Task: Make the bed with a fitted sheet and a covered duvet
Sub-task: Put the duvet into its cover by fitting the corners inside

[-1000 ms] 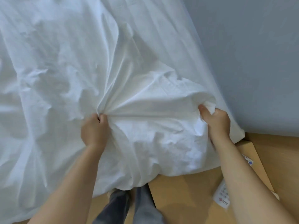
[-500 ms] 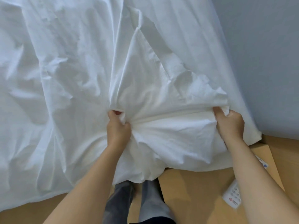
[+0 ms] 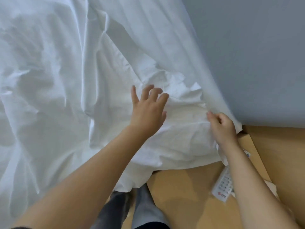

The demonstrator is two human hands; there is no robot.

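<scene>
Both bare forearms reach forward; left hand (image 3: 146, 111) has 5 fingers splayed, right hand (image 3: 222, 128) curls, pinching the duvet cover (image 3: 181, 138).

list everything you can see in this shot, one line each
white bedding: one crumpled mass, white, covering the bed across the left and centre, its near corner bunched and hanging over the floor
wall: one, grey-blue, upper right beside the bed
floor: one, tan wood-look, lower right
remote control: one, white with small buttons and a red mark, on the floor at lower right, partly hidden by the right forearm
trouser legs: two, grey, bottom centre at the bed's edge
left hand: one, bare, fingers spread over the bunched corner, gripping nothing
right hand: one, bare, fingers curled, pinching the bedding's edge near the wall
</scene>
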